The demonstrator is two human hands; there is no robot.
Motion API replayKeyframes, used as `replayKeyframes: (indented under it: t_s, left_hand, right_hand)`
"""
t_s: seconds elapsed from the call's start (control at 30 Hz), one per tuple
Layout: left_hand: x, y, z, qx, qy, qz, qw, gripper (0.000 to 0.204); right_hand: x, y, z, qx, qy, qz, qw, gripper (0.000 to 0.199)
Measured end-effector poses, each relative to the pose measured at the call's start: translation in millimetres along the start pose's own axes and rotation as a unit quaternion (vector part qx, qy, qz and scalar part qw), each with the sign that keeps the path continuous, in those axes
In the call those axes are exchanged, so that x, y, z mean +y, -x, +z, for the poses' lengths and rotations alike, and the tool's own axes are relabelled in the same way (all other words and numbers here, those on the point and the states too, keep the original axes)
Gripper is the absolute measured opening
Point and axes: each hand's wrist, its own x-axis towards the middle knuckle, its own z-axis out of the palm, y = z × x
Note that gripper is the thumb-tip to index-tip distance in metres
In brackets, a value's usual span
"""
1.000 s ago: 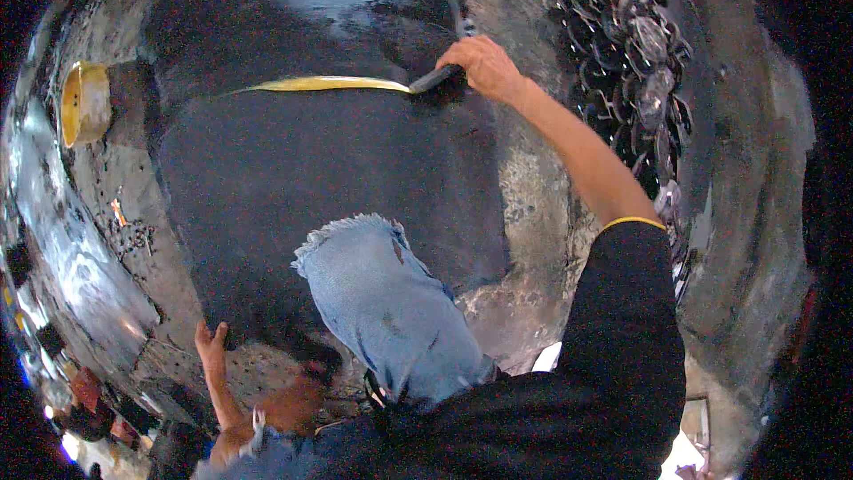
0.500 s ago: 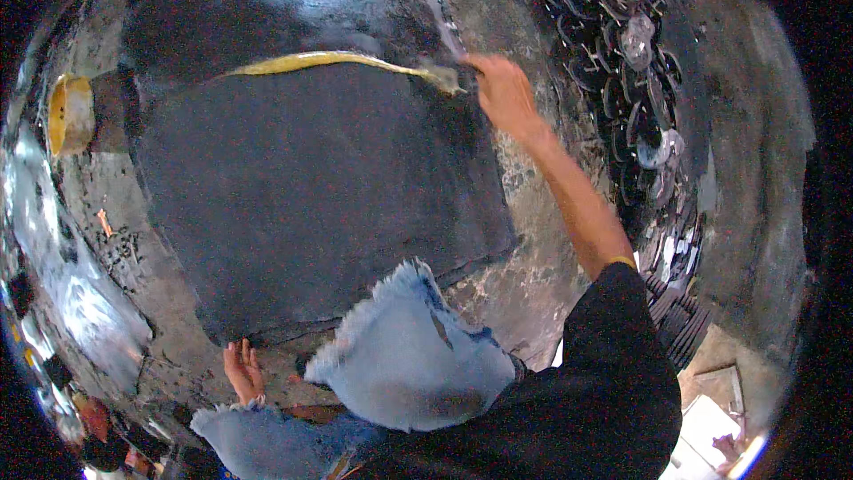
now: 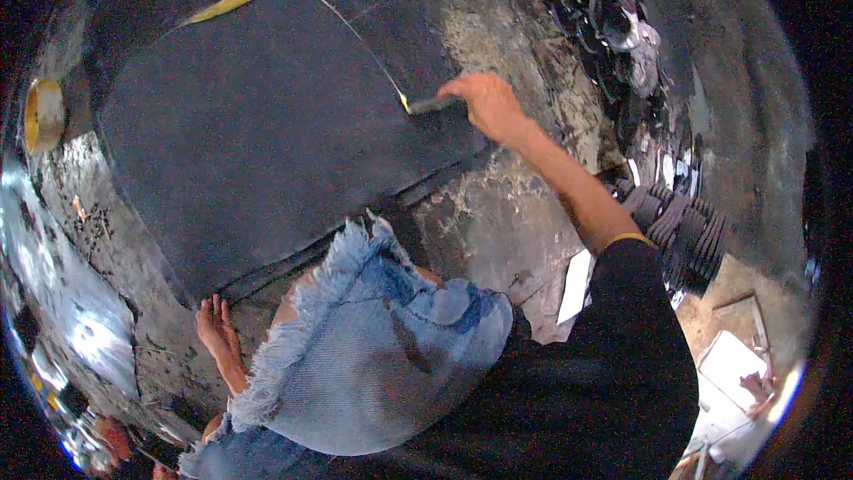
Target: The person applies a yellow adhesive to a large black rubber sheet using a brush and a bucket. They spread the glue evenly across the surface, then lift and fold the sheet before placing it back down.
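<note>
My right hand grips a short, dark, flat spreader over the right part of a black sheet on the floor. Yellow glue clings to the spreader's tip. From there a thin yellow line runs up to a thicker band of glue along the sheet's far side. At the sheet's near left corner, my left hand lies with fingers stretched out, at or touching the edge; its wrist is partly hidden behind frayed denim. A second dark edge shows under the sheet's near side.
A round pot, yellow inside, stands left of the sheet. Black curved offcuts are heaped at the far right, with a stack of dark ridged pieces nearer my right arm. A shiny grey sheet lies at the left.
My right hand has drawn the spreader nearer along the right side, and the glue line has stretched to follow it. The view has shifted; my left hand stays at the corner.
</note>
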Motion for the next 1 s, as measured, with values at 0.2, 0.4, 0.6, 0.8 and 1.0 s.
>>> replayKeyframes:
  t_s: [0.2, 0.4, 0.6, 0.8, 1.0]
  left_hand:
    - [-18, -30, -24, -0.013, 0.010, 0.011, 1.000, 0.025]
    - [-27, 7, 80, -0.004, 0.076, -0.034, 0.997, 0.022]
    - [-57, -25, 73, -0.002, -0.048, 0.065, 0.997, 0.034]
    - [-33, -4, 75, -0.044, 0.083, -0.018, 0.995, 0.037]
    - [33, -2, 51, -0.027, -0.066, 0.141, 0.987, 0.041]
  right_hand:
    - [-33, 96, 9, 0.040, -0.006, 0.047, 0.998, 0.031]
    - [-21, 94, -51, 0.066, -0.206, 0.168, 0.962, 0.032]
    - [-30, -26, -52, 0.175, -0.129, 0.189, 0.958, 0.038]
    - [-118, -41, 46, 0.273, -0.023, 0.117, 0.955, 0.033]
    - [-55, -53, 37, 0.293, -0.014, 0.295, 0.910, 0.036]
